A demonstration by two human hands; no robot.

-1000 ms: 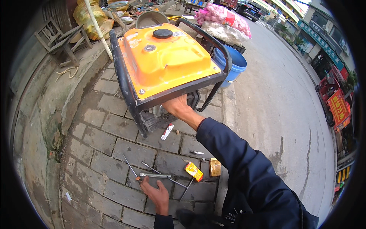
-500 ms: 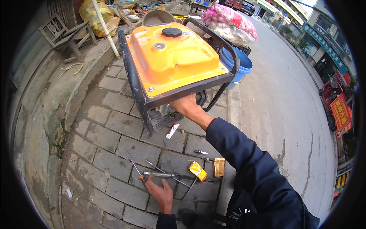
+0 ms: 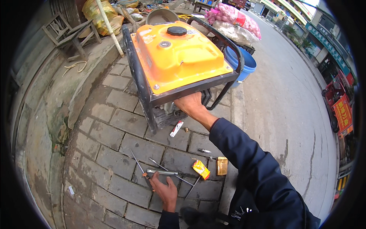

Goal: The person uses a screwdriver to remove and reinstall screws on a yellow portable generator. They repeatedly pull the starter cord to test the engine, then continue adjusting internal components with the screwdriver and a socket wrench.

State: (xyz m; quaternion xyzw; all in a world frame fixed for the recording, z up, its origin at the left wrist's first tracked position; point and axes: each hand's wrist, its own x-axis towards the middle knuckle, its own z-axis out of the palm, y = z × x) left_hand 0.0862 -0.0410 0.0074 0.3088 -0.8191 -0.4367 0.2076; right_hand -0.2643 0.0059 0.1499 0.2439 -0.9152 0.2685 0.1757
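A generator (image 3: 179, 57) with an orange tank and black frame stands on the paving. My right hand (image 3: 192, 106) reaches in under the tank's near edge; its fingers are hidden by the frame. My left hand (image 3: 164, 194) is low over the bricks, thumb and forefinger apart, at a metal tube socket wrench (image 3: 162, 172). Beside those fingers lies a screwdriver (image 3: 138, 162). Thin metal rods (image 3: 173, 174) lie across the bricks just right of it. A spark plug (image 3: 204, 150) rests farther right, above a crumpled yellow box (image 3: 201, 170) and a gold-brown box (image 3: 222, 166).
A small white-and-red box (image 3: 176, 129) and a short tan cylinder (image 3: 186, 129) lie by the generator's base. A blue bucket (image 3: 244, 65) stands behind it at the right, near pink net sacks (image 3: 234, 17). Along the left run a raised concrete ledge (image 3: 49, 110) and a wooden chair (image 3: 72, 36).
The whole view has shifted slightly, so the scene sits a little to the right and higher. My left fingers are slightly nearer the tube wrench. My right hand stays under the tank.
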